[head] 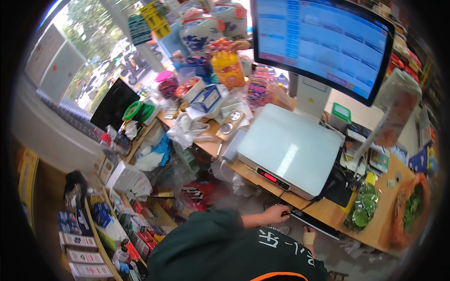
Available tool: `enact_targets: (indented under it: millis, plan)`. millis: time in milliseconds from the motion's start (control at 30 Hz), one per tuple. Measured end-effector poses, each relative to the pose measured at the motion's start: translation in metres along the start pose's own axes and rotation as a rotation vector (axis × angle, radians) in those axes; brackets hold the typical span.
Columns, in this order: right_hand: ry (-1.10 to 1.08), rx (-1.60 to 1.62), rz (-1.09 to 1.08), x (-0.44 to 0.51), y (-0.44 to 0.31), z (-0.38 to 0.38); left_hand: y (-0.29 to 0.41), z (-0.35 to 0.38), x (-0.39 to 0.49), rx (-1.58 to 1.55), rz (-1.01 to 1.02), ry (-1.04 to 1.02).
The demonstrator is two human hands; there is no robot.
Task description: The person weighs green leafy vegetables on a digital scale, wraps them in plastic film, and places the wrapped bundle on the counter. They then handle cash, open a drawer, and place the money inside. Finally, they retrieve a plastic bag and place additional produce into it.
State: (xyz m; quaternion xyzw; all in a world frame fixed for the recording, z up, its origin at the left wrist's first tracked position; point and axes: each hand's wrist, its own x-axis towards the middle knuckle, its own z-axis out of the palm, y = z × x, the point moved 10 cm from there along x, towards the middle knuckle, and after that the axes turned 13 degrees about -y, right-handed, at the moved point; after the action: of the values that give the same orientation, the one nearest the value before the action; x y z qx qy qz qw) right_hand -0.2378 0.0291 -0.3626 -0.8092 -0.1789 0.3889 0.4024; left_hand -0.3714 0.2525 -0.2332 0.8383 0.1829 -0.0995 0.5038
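My left hand (276, 214) is at the wooden counter's front edge, below the scale, with its fingers closed on a thin black cable (297, 211). To its lower right, my right hand (309, 233) is partly visible, with a beige wrap at the wrist; its fingers are too unclear to tell whether they hold anything. Above both hands, a flat-topped counter scale (290, 149) with a lit red display sits on the counter. A dark, pale-edged drawer or tray (316, 224) lies under the counter edge, between the hands.
A large monitor (321, 42) stands behind the scale. Bagged leafy greens (364, 207) and an orange bag of greens (411, 210) lie at right. Another person's hand (241, 45) touches a candy jar (227, 68). Boxes fill shelves (95, 235) at lower left.
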Motion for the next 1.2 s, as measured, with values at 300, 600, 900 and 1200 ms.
enact_targets:
  millis: [300,600,900,1200]
  plan:
    - [-0.102,0.427,0.314,0.008,0.048,0.015,0.004,-0.008,-0.005,-0.051,0.036,0.019]
    - [-0.060,0.505,0.284,0.004,0.086,0.005,0.004,-0.005,-0.003,-0.035,-0.005,0.000]
    - [-0.121,0.115,0.232,-0.059,0.045,-0.079,-0.006,0.003,0.006,-0.011,-0.049,-0.063]
    - [0.601,0.202,-0.050,-0.082,-0.075,-0.339,-0.013,0.011,0.021,0.024,-0.169,-0.133]
